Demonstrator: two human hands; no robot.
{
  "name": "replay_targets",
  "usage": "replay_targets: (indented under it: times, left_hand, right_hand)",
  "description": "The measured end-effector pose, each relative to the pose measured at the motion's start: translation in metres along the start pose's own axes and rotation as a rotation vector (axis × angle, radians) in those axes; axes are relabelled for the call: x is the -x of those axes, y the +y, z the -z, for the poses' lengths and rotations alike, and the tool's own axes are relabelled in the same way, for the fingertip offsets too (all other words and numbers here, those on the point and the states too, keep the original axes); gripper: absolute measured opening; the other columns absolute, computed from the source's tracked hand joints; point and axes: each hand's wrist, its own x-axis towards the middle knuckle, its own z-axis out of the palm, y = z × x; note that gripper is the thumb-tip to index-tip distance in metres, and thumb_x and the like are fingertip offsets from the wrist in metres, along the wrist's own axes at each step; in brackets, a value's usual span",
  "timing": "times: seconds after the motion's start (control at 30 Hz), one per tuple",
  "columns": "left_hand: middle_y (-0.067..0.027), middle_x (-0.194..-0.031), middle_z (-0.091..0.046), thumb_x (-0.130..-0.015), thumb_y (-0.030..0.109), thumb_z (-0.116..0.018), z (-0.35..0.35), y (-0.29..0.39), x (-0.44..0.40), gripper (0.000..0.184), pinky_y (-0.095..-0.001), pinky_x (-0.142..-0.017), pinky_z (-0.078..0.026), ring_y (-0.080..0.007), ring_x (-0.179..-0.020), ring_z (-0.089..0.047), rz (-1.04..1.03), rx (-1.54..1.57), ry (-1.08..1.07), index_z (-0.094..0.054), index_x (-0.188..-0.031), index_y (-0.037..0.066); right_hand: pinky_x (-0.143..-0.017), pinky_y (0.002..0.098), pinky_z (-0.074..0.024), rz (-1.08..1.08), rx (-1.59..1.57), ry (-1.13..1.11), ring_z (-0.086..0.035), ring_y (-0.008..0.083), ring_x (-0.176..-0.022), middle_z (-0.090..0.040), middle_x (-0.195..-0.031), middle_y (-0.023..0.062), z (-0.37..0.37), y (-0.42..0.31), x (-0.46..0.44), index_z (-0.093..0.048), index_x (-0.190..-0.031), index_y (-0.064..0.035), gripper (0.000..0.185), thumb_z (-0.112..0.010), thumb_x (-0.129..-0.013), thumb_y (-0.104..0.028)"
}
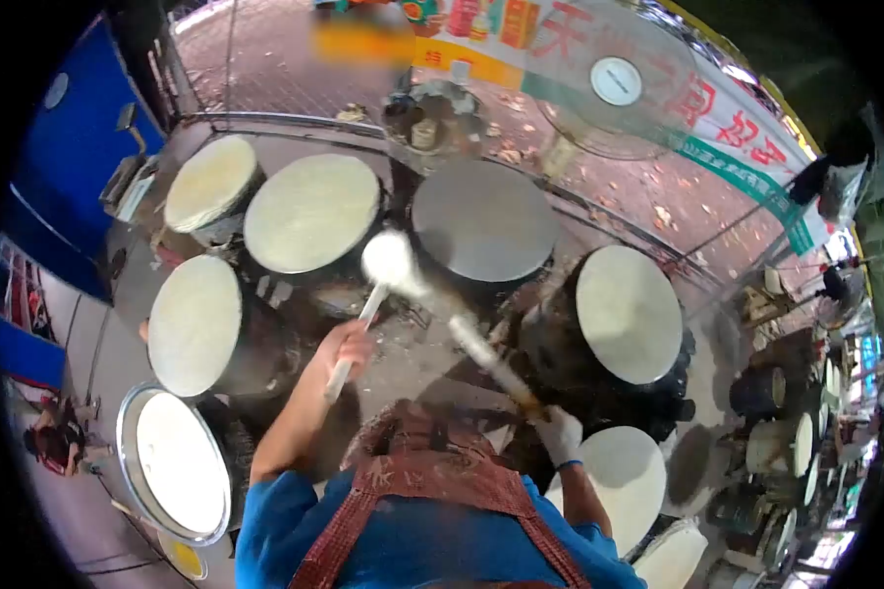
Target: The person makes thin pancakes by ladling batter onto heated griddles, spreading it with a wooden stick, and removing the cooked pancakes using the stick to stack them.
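Note:
My left hand (349,348), bare, is wrapped round the handle of a ladle (388,260) whose round bowl looks white with batter. My right hand (560,435), in a white glove, grips one end of a long pale stick (481,348). That stick is blurred, and its far end meets or overlaps the ladle's bowl; I cannot tell if they touch. Beyond them sits a bare dark round griddle (484,221). To its left is a griddle covered by a pale round sheet (312,213). Another pale sheet (629,314) covers the griddle at right.
At left, a metal basin (221,510) holds white batter. More pale rounds lie on a griddle (194,326) and in a stack (211,182). Near my right elbow is another pale round (619,486). A printed banner (658,98) hangs beyond the railing. Several drums stand far right.

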Motion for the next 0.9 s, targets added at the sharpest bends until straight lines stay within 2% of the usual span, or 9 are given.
replay_targets:
  times: [0.13,0.17,0.23,0.4,0.5,0.63,0.77,0.83,0.9]
  left_hand:
    - [0.0021,-0.053,-0.031,-0.089,0.016,-0.048,-0.085,0.015,-0.128,0.023,-0.0224,-0.029,-0.023,-0.007,-0.037,-0.029,-0.151,-0.779,0.141,-0.044,-0.111,0.014]
    - [0.002,-0.053,-0.031,-0.088,0.016,-0.049,-0.112,0.018,-0.155,0.03,-0.0229,-0.029,-0.023,-0.0071,-0.037,-0.029,-0.201,-0.974,0.201,-0.04,-0.116,0.015]
    - [0.0005,-0.053,-0.031,-0.086,0.015,-0.051,-0.132,0.024,-0.215,0.039,-0.0249,-0.03,-0.025,-0.0089,-0.036,-0.03,-0.315,-1.182,0.261,-0.034,-0.121,0.016]
    - [-0.0092,-0.063,-0.049,-0.082,0.011,-0.049,-0.063,0.094,-0.387,0.054,-0.0359,-0.037,-0.04,-0.0214,-0.044,-0.049,-0.469,-1.479,0.292,-0.028,-0.131,0.022]
    - [-0.0175,-0.076,-0.059,-0.081,0.01,-0.046,-0.067,0.11,-0.366,0.065,-0.0452,-0.057,-0.049,-0.0337,-0.065,-0.061,-0.988,-2.405,0.738,-0.02,-0.138,0.029]
    - [-0.0217,-0.088,-0.061,-0.08,0.008,-0.043,-0.093,0.116,-0.341,0.07,-0.0487,-0.074,-0.047,-0.0399,-0.082,-0.06,-0.929,-2.541,0.692,-0.016,-0.139,0.034]
    - [-0.0231,-0.106,-0.057,-0.079,0.007,-0.044,-0.141,0.109,-0.327,0.069,-0.0468,-0.077,-0.045,-0.0416,-0.087,-0.058,-0.914,-2.333,0.597,-0.02,-0.138,0.034]
    - [-0.0221,-0.115,-0.054,-0.079,0.006,-0.045,-0.161,0.12,-0.314,0.068,-0.0434,-0.08,-0.045,-0.0417,-0.092,-0.056,-1.087,-2.165,0.462,-0.022,-0.139,0.031]
    - [-0.018,-0.124,-0.049,-0.077,0.001,-0.047,-0.148,0.14,-0.293,0.069,-0.0362,-0.085,-0.044,-0.0385,-0.103,-0.052,-1.286,-2.031,0.197,-0.027,-0.138,0.025]
  right_hand:
    - [-0.055,0.0332,-0.0433,-0.281,-0.44,0.226,-0.057,0.0212,-0.057,-0.058,-0.062,0.0112,0.068,-0.011,-0.066,-0.063,-0.091,-0.0015,0.036,-0.059,-0.08,-0.035]
    - [-0.073,0.0328,-0.0482,-0.174,-0.436,0.309,-0.064,0.0262,-0.085,-0.065,-0.089,0.0164,0.065,-0.005,-0.087,-0.061,-0.106,-0.0044,0.035,-0.059,-0.082,-0.029]
    - [-0.078,0.0333,-0.0477,0.182,-0.358,0.517,-0.063,0.0259,-0.089,-0.064,-0.096,0.0154,0.064,-0.023,-0.127,-0.059,-0.112,-0.008,0.035,-0.059,-0.081,-0.025]
    - [-0.066,0.0378,-0.0484,-0.13,0.089,0.086,-0.062,0.0332,-0.076,-0.064,-0.09,0.0185,0.038,-0.082,-0.206,-0.056,-0.117,-0.0107,0.04,-0.062,-0.078,-0.019]
    - [-0.06,0.0321,-0.047,-0.154,-0.454,0.25,-0.063,0.0222,-0.069,-0.066,-0.08,0.0138,0.021,-0.044,-0.221,-0.057,-0.116,-0.0076,0.041,-0.063,-0.076,-0.015]
    - [-0.067,0.0264,-0.0466,-0.331,-1.56,0.437,-0.06,0.0152,-0.072,-0.066,-0.088,0.0082,0.025,-0.097,-0.237,-0.062,-0.105,0.0022,0.031,-0.062,-0.078,-0.013]
    - [-0.066,0.0356,-0.0483,-0.26,-0.014,0.192,-0.063,0.0274,-0.074,-0.067,-0.084,0.0114,-0.01,-0.096,-0.28,-0.063,-0.107,-0.009,0.028,-0.057,-0.083,-0.023]
    - [-0.068,0.0353,-0.0487,-0.206,-0.276,0.338,-0.064,0.0249,-0.074,-0.067,-0.086,0.0114,-0.015,-0.077,-0.283,-0.063,-0.106,-0.0104,0.027,-0.057,-0.084,-0.024]
    - [-0.066,0.0279,-0.0474,-0.316,-1.408,0.362,-0.06,0.0142,-0.072,-0.066,-0.086,0.0064,-0.053,-0.083,-0.307,-0.063,-0.107,-0.0021,0.029,-0.06,-0.082,-0.017]
